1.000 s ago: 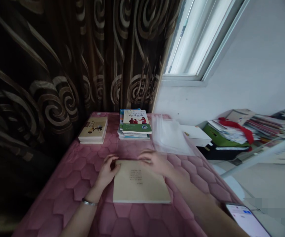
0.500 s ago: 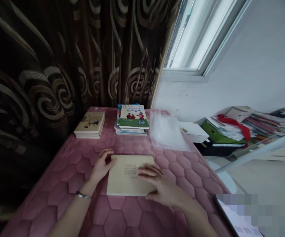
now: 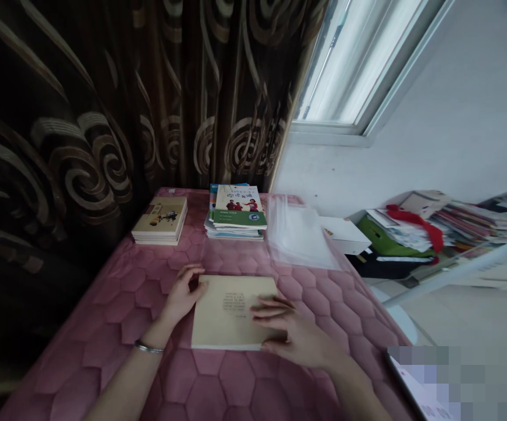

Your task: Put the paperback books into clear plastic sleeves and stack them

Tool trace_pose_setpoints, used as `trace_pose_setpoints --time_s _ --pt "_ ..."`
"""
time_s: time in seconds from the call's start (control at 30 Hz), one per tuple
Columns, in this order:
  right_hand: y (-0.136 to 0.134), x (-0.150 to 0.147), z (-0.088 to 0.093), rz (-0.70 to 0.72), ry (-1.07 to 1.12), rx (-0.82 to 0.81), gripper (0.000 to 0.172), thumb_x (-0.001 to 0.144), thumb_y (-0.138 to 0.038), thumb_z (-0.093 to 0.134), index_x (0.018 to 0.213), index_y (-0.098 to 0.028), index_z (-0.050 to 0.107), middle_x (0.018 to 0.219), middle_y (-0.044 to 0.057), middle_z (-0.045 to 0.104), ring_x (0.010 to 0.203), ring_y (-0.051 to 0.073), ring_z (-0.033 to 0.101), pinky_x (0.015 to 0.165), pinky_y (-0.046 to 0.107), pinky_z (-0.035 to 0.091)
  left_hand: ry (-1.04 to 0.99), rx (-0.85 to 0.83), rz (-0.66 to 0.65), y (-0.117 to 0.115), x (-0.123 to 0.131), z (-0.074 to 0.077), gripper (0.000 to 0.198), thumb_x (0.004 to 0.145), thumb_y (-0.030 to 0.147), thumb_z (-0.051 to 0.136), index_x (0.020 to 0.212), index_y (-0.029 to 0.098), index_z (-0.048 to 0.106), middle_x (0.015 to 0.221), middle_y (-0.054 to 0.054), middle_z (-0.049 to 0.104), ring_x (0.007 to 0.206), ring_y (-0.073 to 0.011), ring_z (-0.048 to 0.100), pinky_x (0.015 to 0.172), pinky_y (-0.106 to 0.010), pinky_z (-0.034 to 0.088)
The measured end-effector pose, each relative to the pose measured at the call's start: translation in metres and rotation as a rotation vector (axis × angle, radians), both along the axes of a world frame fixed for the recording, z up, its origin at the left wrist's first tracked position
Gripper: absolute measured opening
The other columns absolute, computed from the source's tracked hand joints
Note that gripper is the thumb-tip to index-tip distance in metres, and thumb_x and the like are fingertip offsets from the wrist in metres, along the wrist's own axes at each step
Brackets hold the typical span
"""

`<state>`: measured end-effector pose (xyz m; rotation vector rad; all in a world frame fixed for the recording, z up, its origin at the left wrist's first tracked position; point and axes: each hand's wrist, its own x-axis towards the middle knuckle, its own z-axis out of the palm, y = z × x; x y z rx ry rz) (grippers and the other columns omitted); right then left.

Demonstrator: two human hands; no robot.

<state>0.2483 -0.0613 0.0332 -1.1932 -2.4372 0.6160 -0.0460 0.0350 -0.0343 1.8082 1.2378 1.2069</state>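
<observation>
Fingers (image 3: pixel 275 311) of a right hand (image 3: pixel 295 333) lie spread and loose across the right side of a pale, cream-covered book (image 3: pixel 218 321), the thumb near its lower edge, while the left hand (image 3: pixel 183 298) curves around the far left corner, thumb at the cover; whether that hand pinches the corner or only touches it cannot be told. The book lies flat and closed between the two hands, a small block of print on its cover, atop a pink quilted cloth (image 3: pixel 235 377) patterned in hexagons. A silvery bracelet (image 3: pixel 148 348) circles the left wrist. Beyond the book, a stack of tan books (image 3: pixel 159 219) sits at far left, and a second pile (image 3: pixel 238 207), topped by a white-and-green cover with red-clad figures, stands near the middle, just beside clear plastic sheets (image 3: pixel 299 237). Farther right are a white box (image 3: pixel 345 234), a green container (image 3: pixel 380 237) heaped with papers and a strip of red material (image 3: pixel 420 222). A dark, swirl-patterned curtain (image 3: pixel 169 88) hangs behind, next to a bright window (image 3: pixel 345 64) in a pale wall (image 3: pixel 455 117). A lit screen (image 3: pixel 415 386), partly pixelated, shows at lower right.
</observation>
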Motion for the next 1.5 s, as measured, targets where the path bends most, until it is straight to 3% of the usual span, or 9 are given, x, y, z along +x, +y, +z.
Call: trace_pose_setpoints --time_s 0.17,0.27,0.43,0.57,0.73,0.83,1.03,1.23,1.5 --pt "0.0 -0.005 0.008 0.081 0.062 -0.027 0.019 0.086 -0.032 0.064 0.101 -0.026 0.073 0.107 0.004 0.073 0.113 0.022 0.062 0.109 0.044 0.037 0.013 0.01 0.005 -0.001 0.0 0.001 0.024 0.076 0.024 0.064 0.099 0.022 0.066 0.113 -0.008 0.058 0.112 -0.0217 0.056 0.098 -0.039 0.046" --pt "-0.002 -0.008 0.012 0.065 0.095 -0.009 0.022 0.093 -0.031 0.052 0.099 -0.025 0.073 0.099 0.002 0.075 0.102 0.017 0.066 0.101 0.035 0.044 0.015 0.018 0.005 -0.002 0.001 0.006 0.024 0.076 0.025 0.063 0.099 0.022 0.066 0.116 -0.009 0.058 0.114 -0.0219 0.055 0.098 -0.039 0.045" --pt "0.0 -0.006 0.024 -0.204 -0.02 0.11 0.029 0.095 -0.029 0.045 0.092 -0.025 0.073 0.088 0.002 0.075 0.079 0.017 0.069 0.071 0.028 0.051 -0.059 0.024 -0.025 -0.01 0.004 0.019 0.022 0.078 0.035 0.063 0.095 0.023 0.069 0.115 -0.009 0.063 0.111 -0.0221 0.057 0.101 -0.04 0.042" --pt "0.018 -0.004 0.033 -0.408 -0.083 0.293 0.027 0.094 -0.026 0.045 0.089 -0.024 0.071 0.086 0.001 0.075 0.073 0.017 0.068 0.064 0.027 0.047 -0.2 -0.181 0.085 -0.02 0.002 0.026 0.049 0.085 0.058 0.043 0.093 0.018 0.07 0.103 -0.011 0.071 0.103 -0.0258 0.061 0.095 -0.04 0.045" --pt "0.05 -0.013 0.029 -0.55 -0.132 0.506 0.026 0.095 -0.03 0.047 0.087 -0.022 0.07 0.084 0.003 0.073 0.076 0.019 0.064 0.071 0.03 0.045 -0.176 -0.232 0.002 -0.025 0.008 0.029 0.04 0.078 0.056 0.057 0.079 0.018 0.068 0.081 -0.003 0.071 0.08 -0.0196 0.062 0.075 -0.028 0.048" --pt "0.061 -0.028 0.028 -0.567 -0.156 0.666 0.021 0.093 -0.026 0.05 0.099 -0.022 0.07 0.101 0.006 0.071 0.096 0.023 0.06 0.087 0.038 0.042 -0.177 -0.256 -0.004 -0.024 0.015 0.03 0.034 0.077 0.05 0.059 0.069 0.017 0.064 0.07 0.0 0.067 0.067 -0.015 0.058 0.064 -0.023 0.045" --pt "0.056 -0.075 0.026 -0.253 -0.124 0.687 0.029 0.093 -0.034 0.051 0.118 -0.028 0.065 0.13 0.005 0.059 0.128 0.025 0.044 0.109 0.049 0.029 -0.142 -0.263 0.04 -0.022 0.017 0.031 0.033 0.076 0.05 0.06 0.065 0.018 0.062 0.063 0.001 0.062 0.064 -0.0158 0.054 0.061 -0.024 0.042" --pt "0.057 -0.096 -0.006 -0.225 -0.138 0.678 0.031 0.094 -0.035 0.05 0.121 -0.027 0.062 0.136 0.006 0.055 0.13 0.025 0.044 0.112 0.052 0.023 -0.063 -0.103 0.035 -0.02 0.018 0.029 0.03 0.076 0.041 0.058 0.053 0.021 0.053 0.084 -0.004 0.063 0.084 -0.0202 0.059 0.077 -0.029 0.044" --pt "0.058 -0.096 -0.024 -0.286 -0.076 0.698 0.029 0.094 -0.034 0.051 0.119 -0.026 0.064 0.135 0.005 0.057 0.129 0.026 0.045 0.112 0.052 0.024 -0.171 -0.348 0.362 0.014 0.005 0.016 0.02 0.069 0.036 0.062 0.082 0.021 0.058 0.085 -0.005 0.066 0.088 -0.0239 0.062 0.083 -0.036 0.044"
